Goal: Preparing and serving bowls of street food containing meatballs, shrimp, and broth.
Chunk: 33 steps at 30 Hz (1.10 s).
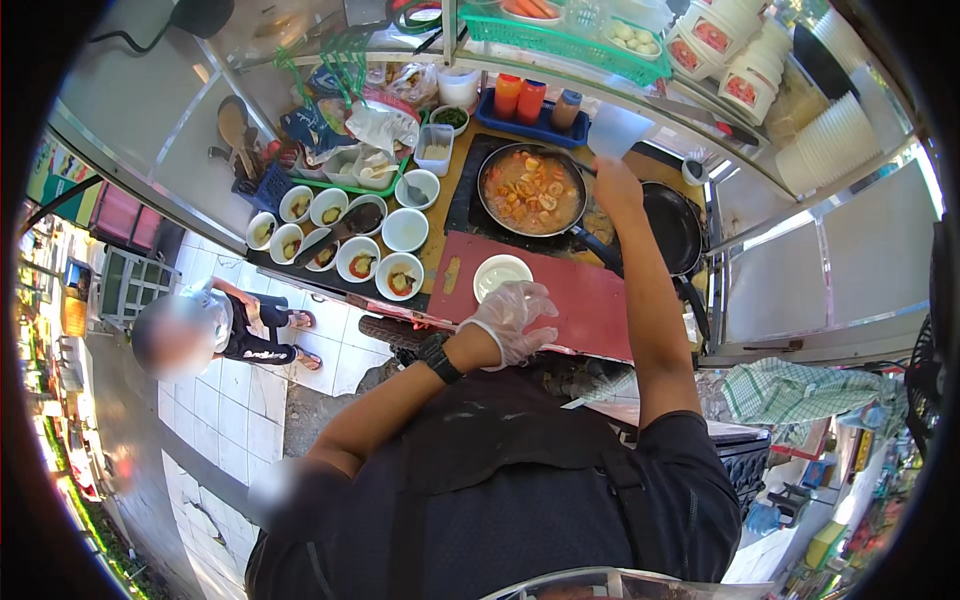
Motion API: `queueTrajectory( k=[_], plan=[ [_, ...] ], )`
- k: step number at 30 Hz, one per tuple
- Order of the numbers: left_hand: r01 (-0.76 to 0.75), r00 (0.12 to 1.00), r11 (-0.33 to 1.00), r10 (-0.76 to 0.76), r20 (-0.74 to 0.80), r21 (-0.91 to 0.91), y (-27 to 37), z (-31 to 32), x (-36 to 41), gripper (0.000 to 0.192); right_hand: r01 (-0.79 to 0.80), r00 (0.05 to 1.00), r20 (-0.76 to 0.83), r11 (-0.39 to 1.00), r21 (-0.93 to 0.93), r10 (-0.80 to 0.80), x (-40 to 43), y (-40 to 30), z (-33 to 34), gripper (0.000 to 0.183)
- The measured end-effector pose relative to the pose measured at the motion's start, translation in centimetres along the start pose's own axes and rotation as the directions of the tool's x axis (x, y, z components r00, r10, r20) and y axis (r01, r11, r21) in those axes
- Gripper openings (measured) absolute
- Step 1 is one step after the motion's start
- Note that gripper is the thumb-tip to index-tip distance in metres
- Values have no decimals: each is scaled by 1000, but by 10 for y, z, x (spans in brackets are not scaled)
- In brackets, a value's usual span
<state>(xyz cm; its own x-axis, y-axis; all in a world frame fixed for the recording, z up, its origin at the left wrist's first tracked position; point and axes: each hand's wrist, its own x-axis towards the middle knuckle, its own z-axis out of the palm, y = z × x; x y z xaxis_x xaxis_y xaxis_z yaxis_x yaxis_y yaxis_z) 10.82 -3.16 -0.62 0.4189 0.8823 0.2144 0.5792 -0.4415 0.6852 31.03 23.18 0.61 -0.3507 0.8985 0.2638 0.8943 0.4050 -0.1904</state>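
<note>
My left hand (517,319), in a clear plastic glove, hovers by the near rim of a white bowl (501,276) that looks nearly empty, on a red cutting board (570,300); its fingers are spread and hold nothing. My bare right hand (619,187) is closed on the handle of a utensil (574,159) whose far end reaches the right rim of a frying pan (534,189). Orange-red broth with sliced pieces fills that pan, on a black stove (465,199). A second black frying pan (670,229), empty, lies right of my right forearm.
Several white bowls (360,259) with seasonings stand at the left, a dark spatula (337,236) across them. Behind are a blue tray (487,124) of sauce bottles and a green basket (540,45). Glass panels enclose the counter. A person (240,322) stands at the left outside.
</note>
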Motion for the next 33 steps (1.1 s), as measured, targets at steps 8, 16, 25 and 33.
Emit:
queueTrajectory(
  k=[8, 16, 25, 33],
  plan=[
    [288, 933, 545, -344, 103, -787, -21, 20, 49, 29, -129, 976, -135, 952, 276, 172, -69, -25, 35, 18],
    [299, 877, 263, -455, 155, -917, -24, 41, 70, 34, -136, 990, -5, 970, 200, 140, -49, -49, 55, 20],
    [376, 883, 297, -401, 242, -878, -16, 26, 15, 36, 25, 998, -65, 999, -46, -27, -54, -94, 27, 15],
    [440, 887, 367, -320, 333, -819, -49, -4, -28, 28, -229, 973, -34, 971, -65, 228, -95, -80, -10, 16]
  ],
)
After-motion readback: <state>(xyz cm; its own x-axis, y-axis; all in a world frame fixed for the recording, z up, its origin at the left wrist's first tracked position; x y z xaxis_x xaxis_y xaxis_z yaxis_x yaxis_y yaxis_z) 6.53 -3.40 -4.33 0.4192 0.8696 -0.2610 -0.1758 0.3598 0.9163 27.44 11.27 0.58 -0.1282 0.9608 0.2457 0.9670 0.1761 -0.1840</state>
